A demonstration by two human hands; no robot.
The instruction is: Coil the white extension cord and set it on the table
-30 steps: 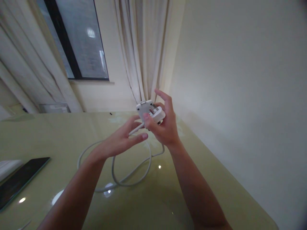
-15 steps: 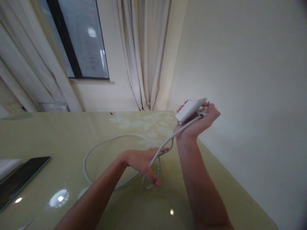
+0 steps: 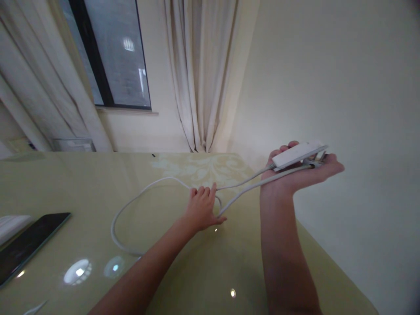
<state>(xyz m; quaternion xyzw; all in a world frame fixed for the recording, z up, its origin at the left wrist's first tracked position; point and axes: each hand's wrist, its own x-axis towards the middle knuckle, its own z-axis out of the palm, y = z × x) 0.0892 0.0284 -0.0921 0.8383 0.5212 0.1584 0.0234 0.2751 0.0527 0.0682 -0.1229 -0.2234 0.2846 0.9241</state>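
Note:
My right hand [image 3: 295, 175] is raised palm up, its fingers bent around a white rectangular power adapter [image 3: 297, 155]. A plug with metal prongs [image 3: 316, 161] lies in the same palm, beside the adapter. Two strands of the white cable [image 3: 262, 188] run from these to my left hand [image 3: 202, 208]. That hand is low over the table with its fingers curled on the cable and the thumb extended under one strand. From there the cable goes left in a wide loop on the tabletop, partly hidden by my left forearm.
The glossy pale green table [image 3: 88, 188] bears a black flat device [image 3: 33, 240] and a white object [image 3: 13, 227] at the left. A thin white tip [image 3: 35, 309] shows at the lower left edge. A wall [image 3: 361, 131] borders the table's right side; curtains [image 3: 200, 78] hang behind.
My right hand has moved right with the adapter and plug. My left hand has shifted slightly up and turned, its fingers now curled. The cable strands between the hands are more stretched out.

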